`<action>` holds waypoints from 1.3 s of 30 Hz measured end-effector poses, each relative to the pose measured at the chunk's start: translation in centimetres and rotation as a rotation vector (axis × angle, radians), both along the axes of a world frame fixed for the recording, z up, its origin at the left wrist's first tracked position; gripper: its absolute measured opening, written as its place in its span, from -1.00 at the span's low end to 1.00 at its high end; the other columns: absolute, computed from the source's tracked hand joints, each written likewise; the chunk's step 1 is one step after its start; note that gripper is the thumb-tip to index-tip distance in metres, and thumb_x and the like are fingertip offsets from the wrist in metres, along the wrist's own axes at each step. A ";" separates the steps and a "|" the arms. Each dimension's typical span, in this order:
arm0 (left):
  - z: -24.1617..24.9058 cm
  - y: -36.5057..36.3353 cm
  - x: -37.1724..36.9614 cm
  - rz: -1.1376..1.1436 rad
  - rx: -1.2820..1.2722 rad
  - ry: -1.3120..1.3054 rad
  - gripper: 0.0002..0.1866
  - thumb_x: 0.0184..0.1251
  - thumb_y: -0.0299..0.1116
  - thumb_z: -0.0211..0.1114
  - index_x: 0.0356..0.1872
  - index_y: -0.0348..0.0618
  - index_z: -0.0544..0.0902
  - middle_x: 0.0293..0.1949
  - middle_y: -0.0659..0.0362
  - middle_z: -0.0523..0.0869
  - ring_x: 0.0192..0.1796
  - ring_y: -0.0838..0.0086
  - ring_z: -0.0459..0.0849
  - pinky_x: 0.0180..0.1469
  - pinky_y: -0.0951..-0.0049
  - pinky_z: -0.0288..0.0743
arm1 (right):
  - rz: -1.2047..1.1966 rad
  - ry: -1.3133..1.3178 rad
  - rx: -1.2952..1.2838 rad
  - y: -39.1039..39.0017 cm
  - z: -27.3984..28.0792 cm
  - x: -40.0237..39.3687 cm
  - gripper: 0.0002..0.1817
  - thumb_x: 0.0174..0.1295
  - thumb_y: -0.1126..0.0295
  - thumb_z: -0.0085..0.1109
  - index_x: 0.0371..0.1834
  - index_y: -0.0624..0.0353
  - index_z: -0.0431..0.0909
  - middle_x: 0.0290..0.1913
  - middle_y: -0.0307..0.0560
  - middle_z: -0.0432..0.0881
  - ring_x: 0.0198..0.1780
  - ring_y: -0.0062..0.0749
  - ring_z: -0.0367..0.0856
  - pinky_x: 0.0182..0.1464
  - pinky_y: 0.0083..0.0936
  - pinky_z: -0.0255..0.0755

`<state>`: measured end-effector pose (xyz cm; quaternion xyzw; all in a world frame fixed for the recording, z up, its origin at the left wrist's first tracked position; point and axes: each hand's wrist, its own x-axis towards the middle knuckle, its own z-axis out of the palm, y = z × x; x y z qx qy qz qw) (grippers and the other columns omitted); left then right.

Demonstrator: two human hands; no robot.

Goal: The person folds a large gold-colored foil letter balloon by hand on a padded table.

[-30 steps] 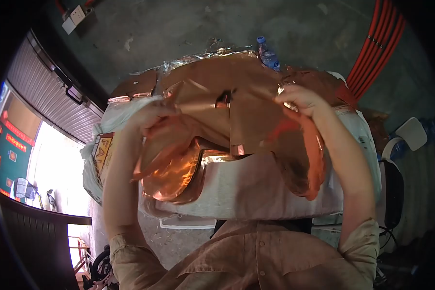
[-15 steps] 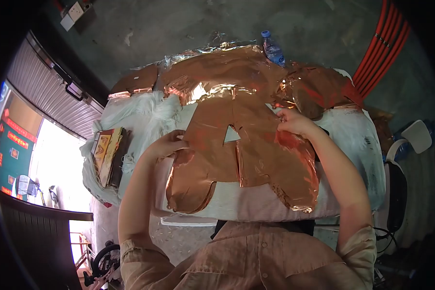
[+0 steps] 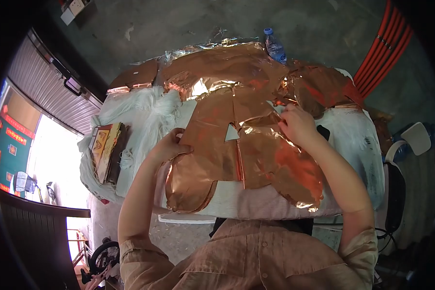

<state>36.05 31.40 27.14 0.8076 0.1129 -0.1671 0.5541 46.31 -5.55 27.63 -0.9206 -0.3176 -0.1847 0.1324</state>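
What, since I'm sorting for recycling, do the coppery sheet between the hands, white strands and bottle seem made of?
Sheet: foil or metallised plastic film, I cannot tell which; shiny, with sharp creases and bright glints.
Strands: probably synthetic fibre with a soft sheen; fine threads lie bunched.
Bottle: likely clear plastic, smooth; its body looks see-through.

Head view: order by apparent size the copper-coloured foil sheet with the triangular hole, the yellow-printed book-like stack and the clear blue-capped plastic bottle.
1. Copper-coloured foil sheet, clearly largest
2. Book-like stack
3. Plastic bottle
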 end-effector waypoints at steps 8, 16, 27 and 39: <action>-0.2 0.5 -0.2 0.097 -0.193 0.018 -0.44 0.26 -0.24 0.26 0.20 -0.31 0.34 -0.06 0.03 0.60 -0.05 0.44 0.62 0.01 0.46 0.54 | 0.238 1.412 0.298 5.2 6.2 1.9 -0.71 0.29 0.22 0.03 -0.34 0.28 0.50 -0.47 -0.05 0.59 -0.53 -0.37 0.60 -0.56 -0.48 0.50; 1.5 0.2 -0.3 0.244 -0.351 0.150 -0.35 0.43 0.14 -0.08 0.14 -0.34 0.44 -0.05 0.04 0.62 -0.09 0.46 0.61 -0.06 0.49 0.50 | 0.595 1.593 0.710 13.5 3.1 -3.2 -0.67 0.34 0.20 0.05 -0.02 0.23 0.43 -0.12 0.00 0.61 -0.04 -0.30 0.62 -0.09 -0.44 0.56; -1.3 0.9 -0.4 0.067 -0.289 -0.012 -0.48 0.14 -0.47 0.38 0.09 -0.33 0.36 -0.22 0.09 0.66 -0.28 0.49 0.64 -0.21 0.55 0.53 | 0.051 0.316 -0.071 -1.7 1.8 -6.5 -0.60 0.05 0.18 0.29 -0.15 0.23 0.52 -0.16 0.01 0.50 -0.05 -0.10 0.51 -0.03 -0.33 0.40; -1.9 1.4 -0.2 0.015 -0.201 -0.014 -0.44 0.07 -0.63 0.35 0.13 -0.29 0.34 -0.21 0.12 0.63 -0.25 0.48 0.62 -0.18 0.52 0.51 | -0.014 0.254 -0.033 -1.4 3.1 -7.1 -0.89 0.03 0.39 0.24 -0.40 0.17 0.59 -0.37 -0.06 0.58 -0.26 -0.13 0.59 -0.27 -0.29 0.46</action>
